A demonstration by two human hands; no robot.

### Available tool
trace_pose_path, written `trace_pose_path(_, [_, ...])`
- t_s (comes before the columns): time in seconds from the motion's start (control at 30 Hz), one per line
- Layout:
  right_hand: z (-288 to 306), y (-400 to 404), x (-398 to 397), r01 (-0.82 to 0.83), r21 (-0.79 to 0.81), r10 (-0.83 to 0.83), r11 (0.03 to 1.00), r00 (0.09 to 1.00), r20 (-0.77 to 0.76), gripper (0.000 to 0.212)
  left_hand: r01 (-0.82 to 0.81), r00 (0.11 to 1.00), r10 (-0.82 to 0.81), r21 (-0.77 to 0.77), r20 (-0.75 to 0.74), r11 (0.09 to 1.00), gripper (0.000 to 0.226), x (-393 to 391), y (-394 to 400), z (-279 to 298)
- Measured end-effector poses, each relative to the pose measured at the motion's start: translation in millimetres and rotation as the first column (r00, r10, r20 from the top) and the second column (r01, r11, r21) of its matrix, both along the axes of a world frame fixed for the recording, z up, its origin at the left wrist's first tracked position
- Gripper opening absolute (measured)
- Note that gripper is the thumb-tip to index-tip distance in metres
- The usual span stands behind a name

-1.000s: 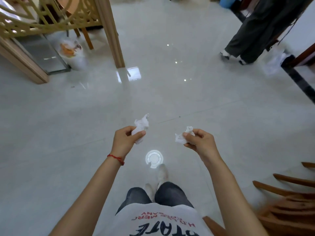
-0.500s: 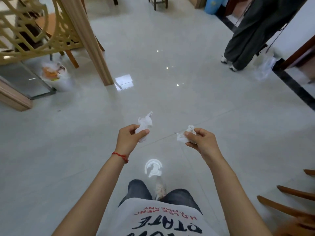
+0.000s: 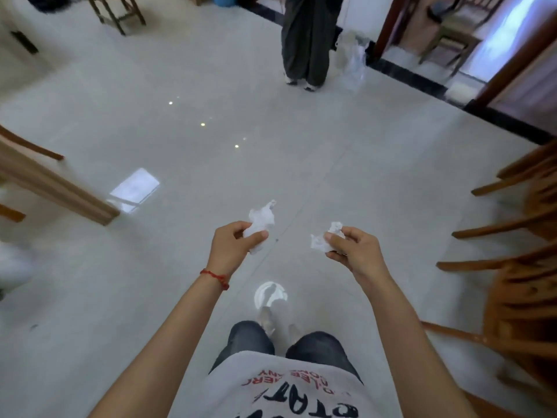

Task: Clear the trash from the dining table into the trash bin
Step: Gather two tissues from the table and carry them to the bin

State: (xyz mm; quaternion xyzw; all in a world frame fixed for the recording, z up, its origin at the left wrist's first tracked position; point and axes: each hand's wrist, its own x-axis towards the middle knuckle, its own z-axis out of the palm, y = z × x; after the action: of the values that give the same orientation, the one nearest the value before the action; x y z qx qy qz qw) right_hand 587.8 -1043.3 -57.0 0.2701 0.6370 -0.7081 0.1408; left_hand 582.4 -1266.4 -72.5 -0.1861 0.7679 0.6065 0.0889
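Note:
My left hand point(image 3: 232, 245) grips a crumpled white tissue point(image 3: 261, 220) whose top sticks out above the thumb. My right hand point(image 3: 351, 251) pinches a second, smaller crumpled tissue point(image 3: 324, 238) between thumb and fingers. Both hands are held out in front of me over the pale tiled floor. A blurred white shape at the far left edge point(image 3: 13, 263) may be the trash bin; I cannot tell. The dining table is out of view.
A wooden partition post point(image 3: 57, 188) slants in from the left. Wooden chairs point(image 3: 521, 236) crowd the right side. A person in dark trousers point(image 3: 306, 46) stands ahead with a clear plastic bag point(image 3: 354, 60) beside them. A doorway with a dark threshold point(image 3: 422, 82) lies at the upper right.
The view has swung to the right: the partition and the white bin slid to the left edge, and the standing person now sits at top centre. Both hands still hold their tissues.

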Motion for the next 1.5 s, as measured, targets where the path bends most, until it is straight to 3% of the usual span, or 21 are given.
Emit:
trace_pose_path(0.27, [-5,39,2,0.323,0.01,-0.323,0.946,0.946,0.002,0.008,0.308,0.951,-0.308,-0.012,0.01,0.951,0.009,-62,49,-3])
trace_pose_path(0.47, [-9,85,-19,0.48,0.021,-0.481,0.877,0.877,0.019,0.009,0.431,0.902,-0.431,0.014,0.011,0.902,0.009,-114,106,-5])
trace_pose_path(1.1, [-9,264,-220,0.508,-0.018,-0.508,0.861,0.861,0.006,0.007,0.476,0.88,-0.476,0.017,0.001,0.879,0.012,-329,299,2])
trace_pose_path(1.5, [-16,360,-398,0.61,-0.031,-0.61,0.792,0.793,0.017,0.01,0.571,0.821,-0.571,0.004,0.015,0.821,0.012,-522,400,-2])
